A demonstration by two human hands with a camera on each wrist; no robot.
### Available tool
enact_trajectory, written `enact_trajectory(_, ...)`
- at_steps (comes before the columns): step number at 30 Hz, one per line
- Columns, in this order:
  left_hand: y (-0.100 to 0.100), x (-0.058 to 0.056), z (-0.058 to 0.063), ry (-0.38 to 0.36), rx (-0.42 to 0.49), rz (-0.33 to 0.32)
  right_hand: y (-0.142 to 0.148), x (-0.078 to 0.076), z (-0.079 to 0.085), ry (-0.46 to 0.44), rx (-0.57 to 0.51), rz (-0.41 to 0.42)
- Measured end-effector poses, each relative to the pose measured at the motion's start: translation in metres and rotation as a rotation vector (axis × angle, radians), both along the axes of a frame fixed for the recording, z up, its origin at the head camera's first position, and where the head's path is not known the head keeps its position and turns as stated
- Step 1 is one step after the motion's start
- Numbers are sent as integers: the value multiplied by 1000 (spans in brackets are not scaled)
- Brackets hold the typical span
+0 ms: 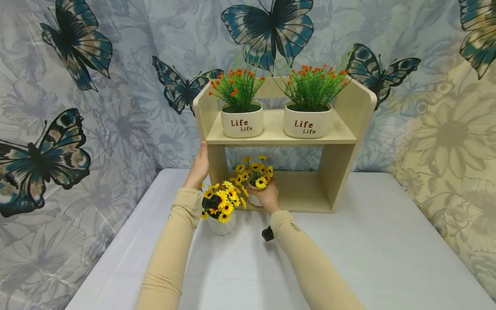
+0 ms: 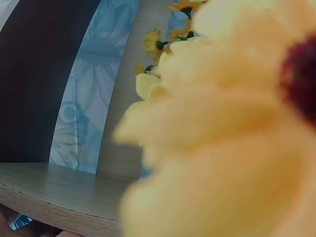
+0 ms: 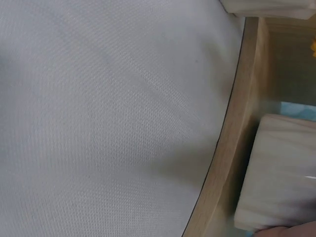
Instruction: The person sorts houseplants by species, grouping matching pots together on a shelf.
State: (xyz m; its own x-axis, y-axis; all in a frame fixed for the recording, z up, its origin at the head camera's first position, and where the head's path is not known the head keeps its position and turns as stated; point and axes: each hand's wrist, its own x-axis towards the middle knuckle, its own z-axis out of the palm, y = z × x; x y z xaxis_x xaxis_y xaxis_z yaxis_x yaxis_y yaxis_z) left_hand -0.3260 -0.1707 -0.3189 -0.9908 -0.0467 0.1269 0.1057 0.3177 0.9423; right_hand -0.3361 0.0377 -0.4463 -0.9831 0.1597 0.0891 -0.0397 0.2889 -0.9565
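My right hand (image 1: 269, 196) grips a white pot (image 3: 279, 170) with yellow daisy-like artificial flowers (image 1: 254, 172), at the front of the lower compartment of a light wooden shelf (image 1: 302, 189). In the right wrist view, fingers (image 3: 291, 231) lie against the pot, just inside the shelf's front edge. My left hand (image 1: 198, 167) rests against the outer face of the shelf's left side panel, fingers pointing upward. Below it, on the white cloth, stands a second white pot (image 1: 222, 226) of yellow flowers (image 1: 226, 202). Large blurred petals (image 2: 197, 123) cover much of the left wrist view.
On the upper board stand two white "Life" planters, the left planter (image 1: 242, 122) and the right planter (image 1: 308, 122), with green stems and small orange-red flowers. The white-covered table (image 1: 387, 249) meets a butterfly-patterned wall (image 1: 182, 34) behind the shelf.
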Motion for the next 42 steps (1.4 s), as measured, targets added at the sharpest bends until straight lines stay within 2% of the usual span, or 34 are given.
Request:
enact_trajectory(8,0,2,0,-1,-9,-2,1,1,0,30,39,16)
enact_trajectory(19,3,2,-3,-31,-25,0,-1,4,-3,-3,81,37)
enact_trajectory(22,2,3,-3,-30,-22,-4,2,2,-4,-11,105,76)
enact_trajectory(27,1,2,0,-7,-22,-4,7,0,-1,-3,128,186)
enact_trajectory(33,1,1,1,-12,-22,5,7,6,-1,18,-9,251)
enact_trajectory(38,1,1,0,-31,-5,4,6,20,-12,-79,-75,195)
enact_trajectory(42,0,2,0,-18,-9,0,8,30,-20,-106,-80,156)
